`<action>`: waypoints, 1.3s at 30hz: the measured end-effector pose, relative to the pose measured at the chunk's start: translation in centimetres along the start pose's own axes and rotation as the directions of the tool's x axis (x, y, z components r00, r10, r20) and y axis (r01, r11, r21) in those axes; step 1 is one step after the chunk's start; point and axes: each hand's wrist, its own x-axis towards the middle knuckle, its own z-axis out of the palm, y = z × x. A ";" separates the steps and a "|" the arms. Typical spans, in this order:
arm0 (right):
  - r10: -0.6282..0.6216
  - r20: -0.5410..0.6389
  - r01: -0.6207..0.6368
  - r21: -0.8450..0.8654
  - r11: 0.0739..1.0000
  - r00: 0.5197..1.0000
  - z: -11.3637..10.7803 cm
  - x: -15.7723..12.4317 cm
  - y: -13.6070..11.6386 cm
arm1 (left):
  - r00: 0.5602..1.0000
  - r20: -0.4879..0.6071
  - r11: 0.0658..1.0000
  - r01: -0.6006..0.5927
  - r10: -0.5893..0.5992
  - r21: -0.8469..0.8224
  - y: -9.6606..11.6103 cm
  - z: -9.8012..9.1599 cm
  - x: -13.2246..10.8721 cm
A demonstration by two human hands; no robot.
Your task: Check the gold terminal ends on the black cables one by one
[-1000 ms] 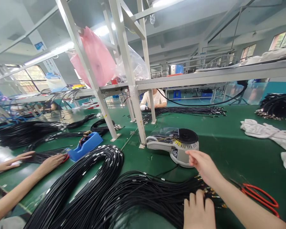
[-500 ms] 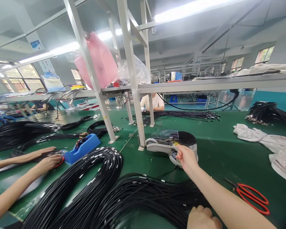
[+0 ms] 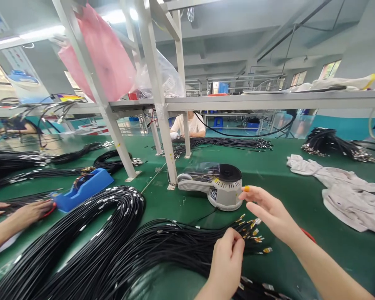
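My left hand (image 3: pixel 226 260) is closed, fingers pinched together, on black cable at the end of a cable bundle (image 3: pixel 175 246). The exact strand in the pinch is hidden. Beyond those fingers fan out cable ends (image 3: pixel 253 233) with yellowish and metallic tips. My right hand (image 3: pixel 270 208) is raised to the right, its fingers stretched and the thumb apart. A small piece of yellow tape (image 3: pixel 246 188) clings to its fingertip. Just left of that fingertip stands a grey, round automatic tape dispenser (image 3: pixel 226 193) with a black top.
Left lie a looped cable bundle (image 3: pixel 125 200), a blue tape holder (image 3: pixel 84 187) and a co-worker's hands (image 3: pixel 33 214). White gloves (image 3: pixel 346 187) lie right. Red-handled scissors (image 3: pixel 308 235) are mostly behind my right arm. Shelf posts (image 3: pixel 162 125) rise behind the dispenser. Another person sits across.
My right hand has left the dispenser, moving rightward with yellow tape on its fingertip. My left hand has come up and left to the cable ends, which now show. The view has turned right.
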 end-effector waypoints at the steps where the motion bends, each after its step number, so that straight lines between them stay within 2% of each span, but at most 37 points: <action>1: 0.012 -0.011 -0.012 0.025 1.000 1.000 -0.3 -0.1 0.6 | 1.000 0.004 0.999 0.016 -0.015 -0.048 0.0 -0.1 0.1; 4: 0.068 0.007 -0.069 0.121 0.990 0.998 -0.9 -0.2 1.8 | 0.999 0.000 0.986 0.053 -0.054 -0.157 -0.1 -0.4 0.3; 9: 0.134 0.059 -0.143 0.202 0.969 0.989 -0.7 -0.1 2.7 | 0.995 0.012 0.972 0.095 -0.095 -0.213 -0.7 -0.1 0.5; 11: 0.123 0.072 -0.136 0.216 0.967 0.990 0.0 -0.2 2.8 | 0.996 0.015 0.941 0.085 -0.085 -0.328 -0.7 0.3 0.6; 14: 0.099 0.140 -0.130 0.233 0.964 0.985 1.7 -0.4 2.4 | 1.000 -0.011 0.844 0.002 -0.010 -0.536 -0.3 0.2 0.9; 17: 0.082 0.214 -0.140 0.274 0.951 0.973 3.5 -0.6 1.6 | 0.998 -0.062 0.812 -0.020 -0.020 -0.583 0.2 -0.6 1.1; 19: 0.056 0.211 -0.112 0.262 0.958 0.976 4.1 -0.5 1.1 | 0.994 -0.099 0.841 -0.024 -0.035 -0.541 0.6 -1.4 1.2; 22: 0.007 0.138 -0.036 0.204 0.978 0.990 4.1 0.1 1.0 | 0.993 -0.119 0.916 -0.042 -0.006 -0.399 1.1 -2.1 1.2; 25: 0.004 0.044 -0.011 0.159 0.987 0.999 3.2 0.8 1.6 | 0.997 -0.075 0.996 -0.037 0.031 -0.080 1.6 -2.6 0.9; 28: 0.027 -0.044 -0.019 0.166 0.986 0.999 2.6 1.0 2.0 | 0.995 0.074 0.968 -0.084 0.068 0.237 1.8 -3.8 0.6; 30: 0.032 -0.030 -0.026 0.173 0.985 0.999 2.7 0.9 2.0 | 0.969 0.245 0.963 -0.102 0.039 0.251 1.8 -4.8 0.5; 32: 0.029 0.027 -0.033 0.163 0.986 0.999 3.2 0.7 1.9 | 0.939 0.342 0.988 -0.078 0.027 0.134 1.9 -5.4 0.7; 33: 0.028 0.048 -0.035 0.157 0.987 0.998 3.5 0.5 1.8 | 0.941 0.337 0.998 -0.053 0.039 0.033 2.0 -5.3 0.8; 35: 0.017 0.064 -0.026 0.150 0.988 0.998 4.1 0.4 1.8 | 0.970 0.235 0.963 0.013 0.053 -0.268 2.0 -4.6 1.1; 37: -0.019 0.045 0.012 0.141 0.990 0.999 4.6 0.3 2.0 | 0.991 0.135 0.806 0.069 0.014 -0.588 1.7 -3.5 1.4; 39: -0.066 0.011 0.064 0.109 0.992 0.998 4.7 0.4 2.2 | 0.996 0.078 0.646 0.088 -0.043 -0.758 1.2 -2.6 1.6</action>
